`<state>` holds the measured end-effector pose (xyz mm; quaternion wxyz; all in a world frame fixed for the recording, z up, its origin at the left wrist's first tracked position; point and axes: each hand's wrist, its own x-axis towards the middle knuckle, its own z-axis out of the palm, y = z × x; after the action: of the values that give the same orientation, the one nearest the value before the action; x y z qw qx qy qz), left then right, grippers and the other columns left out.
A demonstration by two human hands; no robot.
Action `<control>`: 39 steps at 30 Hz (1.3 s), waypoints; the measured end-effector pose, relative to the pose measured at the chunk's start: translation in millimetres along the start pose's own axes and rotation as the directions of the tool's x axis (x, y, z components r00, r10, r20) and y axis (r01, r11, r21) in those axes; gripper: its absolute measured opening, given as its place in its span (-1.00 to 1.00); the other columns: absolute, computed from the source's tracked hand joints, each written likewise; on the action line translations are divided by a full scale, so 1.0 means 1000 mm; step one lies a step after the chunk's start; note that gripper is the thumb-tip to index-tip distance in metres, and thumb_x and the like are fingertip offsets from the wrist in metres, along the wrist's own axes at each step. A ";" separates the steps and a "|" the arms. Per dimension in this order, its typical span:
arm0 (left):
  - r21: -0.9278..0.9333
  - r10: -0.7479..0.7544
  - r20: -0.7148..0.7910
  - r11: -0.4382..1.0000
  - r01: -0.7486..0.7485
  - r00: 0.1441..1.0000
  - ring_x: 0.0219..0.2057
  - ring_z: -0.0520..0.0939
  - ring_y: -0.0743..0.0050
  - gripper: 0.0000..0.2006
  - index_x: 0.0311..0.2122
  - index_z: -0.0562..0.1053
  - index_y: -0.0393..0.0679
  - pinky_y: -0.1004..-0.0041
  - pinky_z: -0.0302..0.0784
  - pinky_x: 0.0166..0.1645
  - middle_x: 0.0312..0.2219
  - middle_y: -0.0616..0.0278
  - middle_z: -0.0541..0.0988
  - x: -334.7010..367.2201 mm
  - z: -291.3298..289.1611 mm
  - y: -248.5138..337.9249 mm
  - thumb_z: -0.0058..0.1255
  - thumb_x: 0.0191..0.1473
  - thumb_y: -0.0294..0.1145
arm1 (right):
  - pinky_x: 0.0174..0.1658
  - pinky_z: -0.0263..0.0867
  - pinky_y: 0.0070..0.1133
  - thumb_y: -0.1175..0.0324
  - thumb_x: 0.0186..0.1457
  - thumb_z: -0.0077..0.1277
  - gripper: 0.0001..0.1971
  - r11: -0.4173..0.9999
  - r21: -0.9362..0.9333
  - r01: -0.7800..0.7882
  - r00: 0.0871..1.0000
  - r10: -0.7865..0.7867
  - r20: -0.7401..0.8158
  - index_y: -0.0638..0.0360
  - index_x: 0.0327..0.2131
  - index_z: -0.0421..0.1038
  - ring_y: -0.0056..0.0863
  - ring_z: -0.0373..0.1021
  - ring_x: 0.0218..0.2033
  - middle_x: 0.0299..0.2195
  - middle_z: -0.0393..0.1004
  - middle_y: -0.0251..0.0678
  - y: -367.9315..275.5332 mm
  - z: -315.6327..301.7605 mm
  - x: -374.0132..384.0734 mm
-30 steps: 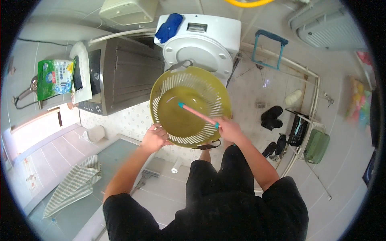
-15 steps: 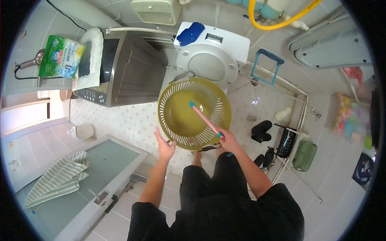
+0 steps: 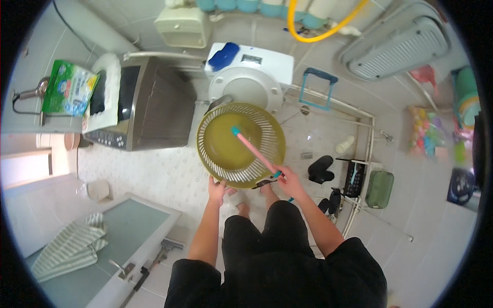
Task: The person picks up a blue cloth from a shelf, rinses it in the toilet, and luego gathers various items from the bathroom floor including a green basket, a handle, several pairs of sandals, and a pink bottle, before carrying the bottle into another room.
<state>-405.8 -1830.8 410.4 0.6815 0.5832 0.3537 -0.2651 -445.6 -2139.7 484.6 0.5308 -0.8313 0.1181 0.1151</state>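
Observation:
An olive-yellow plastic laundry basket [image 3: 205, 163] with slotted sides is in front of my legs, its open top facing me. My left hand [image 3: 216, 190] is at its near left rim, thumb and fingers closed on the edge. In my right hand [image 3: 288, 180] is a pink stick [image 3: 257, 152] with teal ends, gripped at its near end. The stick slants over the basket's opening, its far tip above the middle. A dark basket handle [image 3: 263, 184] shows beside my right hand. What the stick belongs to, I cannot make out.
Beyond the basket stands a white toilet [image 3: 245, 86] with a blue cloth [image 3: 224, 56] on top. A grey washing machine [image 3: 163, 102] is at the left. Dark slippers [image 3: 321, 169] and a green basket [image 3: 380, 189] lie right. A glass-panelled door [image 3: 131, 233] opens at lower left.
My left hand has gone from spread fingers beside the basket to holding its rim. The stick is still in my right hand. The whole view has shifted slightly.

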 end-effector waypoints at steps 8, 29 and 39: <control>0.135 -0.039 0.116 0.991 0.024 0.992 -0.26 0.60 0.24 -0.14 0.35 -0.25 0.32 0.24 0.65 -0.19 -0.09 0.00 0.44 -0.016 0.030 0.006 0.01 0.16 -0.52 | -0.28 0.34 -0.56 0.54 0.02 -0.03 -0.47 0.991 0.134 -0.001 0.975 0.031 -0.220 0.08 0.13 0.30 -0.54 0.33 -0.38 -0.28 0.45 -0.30 -0.013 -0.034 -0.053; 0.706 0.654 0.204 0.417 -0.572 0.728 0.06 0.42 0.09 -0.26 0.32 0.05 0.07 0.33 0.52 -0.09 0.11 0.06 0.33 -0.051 0.051 0.006 0.13 0.08 -0.39 | -0.26 0.34 -0.56 0.46 0.16 0.04 -0.53 0.378 0.904 0.202 0.814 0.449 -0.369 0.17 0.15 0.24 -0.57 0.37 -0.28 -0.26 0.44 -0.35 -0.009 -0.053 -0.136; 0.366 -0.034 0.756 0.850 -0.379 0.653 -0.19 0.64 0.25 -0.39 0.30 0.13 -0.07 0.41 0.61 -0.16 0.08 0.01 0.40 -0.220 0.274 0.028 0.05 0.18 -0.41 | -0.09 0.41 -0.38 0.56 0.15 0.00 -0.48 0.123 0.938 0.325 0.838 0.422 -0.346 0.12 0.17 0.10 -0.39 0.43 -0.15 -0.01 0.42 -0.17 0.036 -0.161 -0.133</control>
<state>-470.9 -2106.4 620.7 0.6149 0.6107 -0.0923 -0.4903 -571.8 -2290.6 562.0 0.8807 -0.2546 0.3372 -0.2143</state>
